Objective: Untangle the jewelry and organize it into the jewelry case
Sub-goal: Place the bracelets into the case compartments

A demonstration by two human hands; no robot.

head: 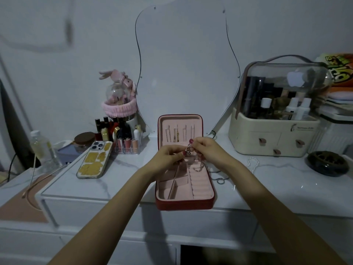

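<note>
A red jewelry case (pixel 183 204) with pink lining lies open at the front edge of the white dresser, its lid upright with several thin pieces hanging inside. Above the case, my left hand (pixel 168 156) and my right hand (pixel 205 149) pinch a small tangled jewelry piece (pixel 188 151) between their fingertips. A silver chain (pixel 219 178) trails from the case's right side onto the dresser top. A ring-like silver piece (pixel 197 169) lies in the case's right section. A pearl strand (pixel 253 164) lies further right.
A phone (pixel 94 159) in a yellow-patterned case lies left of the jewelry case. Lipsticks and bottles (pixel 122 136) stand behind it. A cream cosmetic organizer (pixel 275 131) stands at the right, a dark round dish (pixel 327 162) beside it. A wavy mirror (pixel 187 64) hangs behind.
</note>
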